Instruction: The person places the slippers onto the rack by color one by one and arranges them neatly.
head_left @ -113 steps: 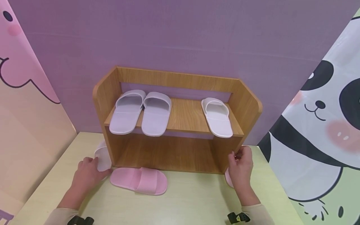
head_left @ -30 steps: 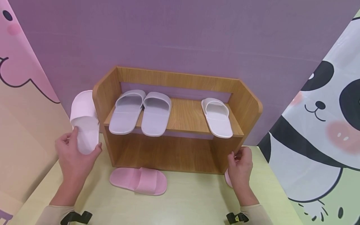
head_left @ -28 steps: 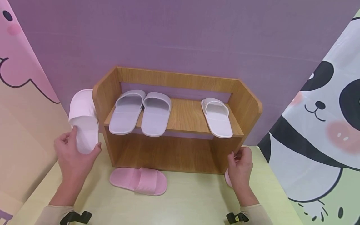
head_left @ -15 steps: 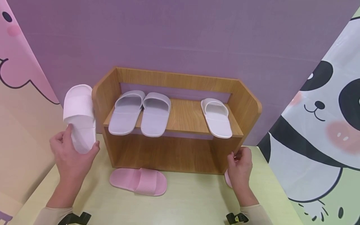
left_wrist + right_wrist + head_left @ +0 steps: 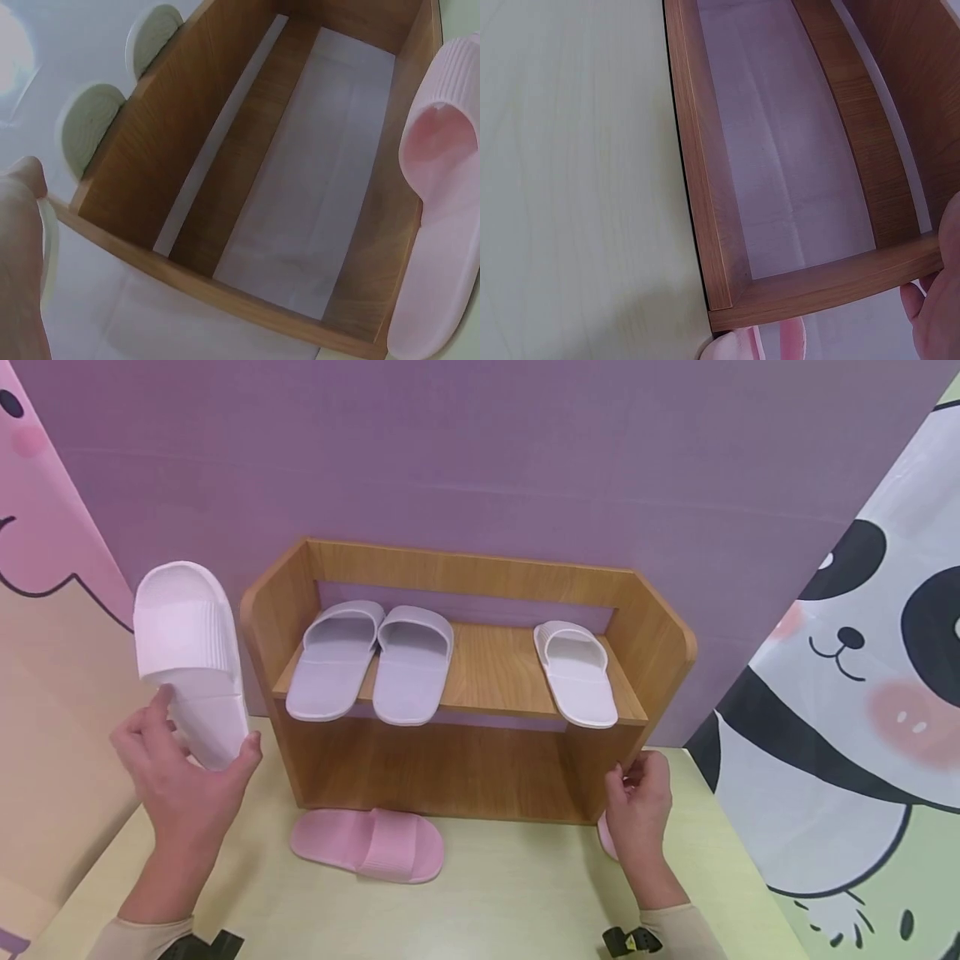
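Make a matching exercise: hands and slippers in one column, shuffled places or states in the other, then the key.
1. left hand
2. right hand
3. lavender slippers
4. pink slipper seen whole in head view

A. side by side on the upper shelf
B. on the table, before the wooden rack
C. at the rack's right side panel
D. holding up a white slipper

Pairs: 1-D; 2-C; 3-A; 4-B

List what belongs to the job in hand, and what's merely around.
Likely the job's:
held white slipper, in the left hand
wooden rack
shelved white slipper
two lilac slippers
pink slippers on the table

Merely around:
panda picture
pink cartoon picture
purple wall
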A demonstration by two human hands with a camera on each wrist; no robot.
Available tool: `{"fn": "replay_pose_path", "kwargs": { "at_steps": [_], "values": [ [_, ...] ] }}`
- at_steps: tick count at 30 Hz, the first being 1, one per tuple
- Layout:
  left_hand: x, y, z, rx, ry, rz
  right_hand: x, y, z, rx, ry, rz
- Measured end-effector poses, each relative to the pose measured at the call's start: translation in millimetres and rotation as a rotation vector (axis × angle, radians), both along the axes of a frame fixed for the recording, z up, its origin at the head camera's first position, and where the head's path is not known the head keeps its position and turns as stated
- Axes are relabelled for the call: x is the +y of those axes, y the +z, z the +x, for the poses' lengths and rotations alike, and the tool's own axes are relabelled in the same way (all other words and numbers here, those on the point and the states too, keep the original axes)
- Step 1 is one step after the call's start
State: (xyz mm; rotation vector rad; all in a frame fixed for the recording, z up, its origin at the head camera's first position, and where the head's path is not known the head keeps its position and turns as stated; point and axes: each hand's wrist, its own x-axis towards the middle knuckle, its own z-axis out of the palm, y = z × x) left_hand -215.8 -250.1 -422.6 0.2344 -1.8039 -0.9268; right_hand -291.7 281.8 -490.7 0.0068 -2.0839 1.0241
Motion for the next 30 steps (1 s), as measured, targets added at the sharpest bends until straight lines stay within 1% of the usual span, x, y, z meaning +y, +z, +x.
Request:
{"fn": "replay_pose_path", "kwargs": {
  "at_steps": [3, 10, 13, 15, 18, 21, 23, 27, 30],
  "values": [
    [2.8, 2.3, 1.8, 0.053, -0.015, 0.0, -1, 0.4, -0.2, 0.011, 0.008, -0.001],
    [13.8, 10.9, 5.1, 0.102, -0.044, 0.014, -3, 1.2, 1.0, 0.005, 0.002, -0.005],
    [21.2, 14.5, 4.5, 0.144, -0.055, -0.005, -2, 0.7, 0.5, 0.007, 0.001, -0.005],
    [27.2, 17.2, 5.0, 0.158, -0.072, -0.027, -1, 0.1, 0.2, 0.009, 0.003, -0.007],
    [36.4, 22.3, 7.1, 0.161, -0.109, -0.047, -1, -0.3, -0.1, 0.014, 0.008, -0.011],
    [43.4, 26.8, 9.4, 0.14, -0.15, -0.054, -1, -0.6, -0.2, 0.014, 0.011, -0.014],
    [47.2, 29.4, 9.6, 0.131, -0.166, -0.062, -1, -0.9, -0.7, 0.016, 0.013, -0.016],
    [54.1, 31.9, 8.6, 0.121, -0.194, -0.09, -1, -0.9, -1.1, 0.02, 0.013, -0.014],
    [59.4, 31.8, 7.1, 0.119, -0.215, -0.109, -1, -0.5, -1.1, 0.027, 0.018, -0.014]
  ]
}}
